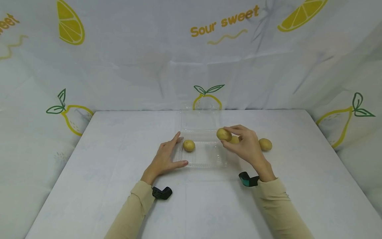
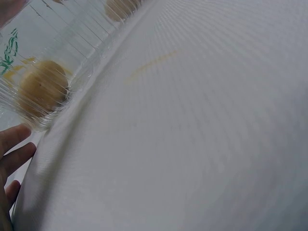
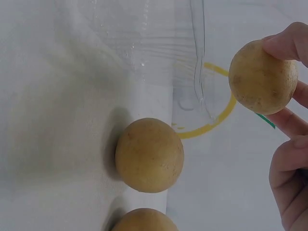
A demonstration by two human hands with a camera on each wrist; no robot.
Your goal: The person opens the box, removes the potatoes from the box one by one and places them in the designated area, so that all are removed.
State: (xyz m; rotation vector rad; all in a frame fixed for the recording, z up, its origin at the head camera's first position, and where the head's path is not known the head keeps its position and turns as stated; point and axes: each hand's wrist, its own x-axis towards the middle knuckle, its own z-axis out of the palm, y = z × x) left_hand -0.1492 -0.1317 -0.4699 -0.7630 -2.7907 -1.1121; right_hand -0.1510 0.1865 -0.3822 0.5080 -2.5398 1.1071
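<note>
A clear plastic clamshell box (image 1: pixel 206 159) lies on the table with its lid (image 1: pixel 200 119) folded back. One potato (image 1: pixel 189 145) sits inside at its left end; the left wrist view shows this potato (image 2: pixel 43 89) through the ribbed wall. My left hand (image 1: pixel 165 156) is spread beside that end, thumb near the front corner, fingers straight. Between thumb and fingertips my right hand (image 1: pixel 246 142) pinches another potato (image 1: pixel 223 134), raised above the box's right side. In the right wrist view the held potato (image 3: pixel 262 77) is apart from the box.
Right of the box, one potato (image 1: pixel 235 139) lies partly hidden behind my right hand, and another potato (image 1: pixel 265 144) rests farther right. Both stand on the white tabletop (image 1: pixel 119 149). A white curtain with lemon prints (image 1: pixel 134 73) hangs behind the table's back edge.
</note>
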